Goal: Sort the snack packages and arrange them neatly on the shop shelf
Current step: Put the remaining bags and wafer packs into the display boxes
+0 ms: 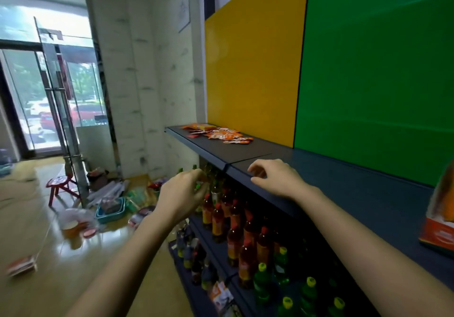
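- Grip of the right hand point(277, 179) is seen loosely curled and empty over the front edge of the shelf point(248, 151); whether anything is pinched by the left hand point(183, 191) cannot be told.
- Snack packages point(218, 133) are pictured heaped at 11 o'clock on that shelf, well apart from both hands.
- Sorting is judged barely begun: no rows are formed.

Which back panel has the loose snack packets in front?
The yellow panel, left of the green panel; the packets lie on the shelf at its foot.
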